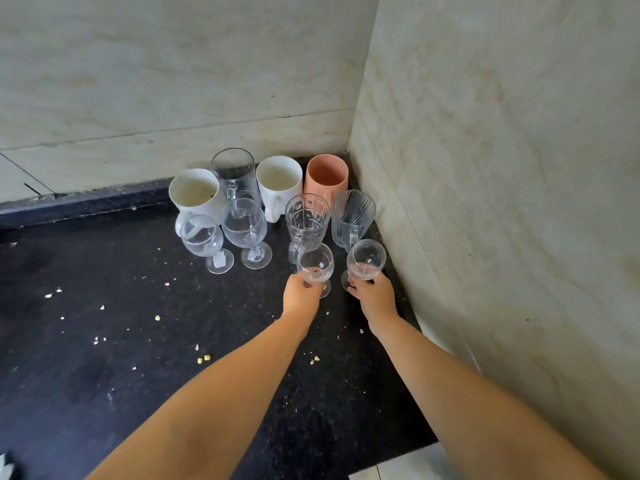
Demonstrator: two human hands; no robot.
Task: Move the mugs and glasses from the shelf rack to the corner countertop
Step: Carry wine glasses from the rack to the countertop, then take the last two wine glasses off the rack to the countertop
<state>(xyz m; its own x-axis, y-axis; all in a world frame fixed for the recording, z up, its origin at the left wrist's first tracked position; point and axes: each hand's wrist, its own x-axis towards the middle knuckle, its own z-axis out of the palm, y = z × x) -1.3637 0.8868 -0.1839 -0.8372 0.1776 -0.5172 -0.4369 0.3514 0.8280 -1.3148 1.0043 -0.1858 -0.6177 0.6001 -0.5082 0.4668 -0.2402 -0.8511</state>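
On the dark desk (104, 341), the left stemmed glass (315, 263) is gripped at its stem by the left hand (300, 295); just right, the right stemmed glass (366, 258) is gripped likewise by the right hand (372, 295). Both are held upright, bowls above curled fingers, just before the corner cluster.

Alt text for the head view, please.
Each hand, left and right, holds a small stemmed glass, left and right, at the dark corner countertop, in front of clustered mugs and glasses.
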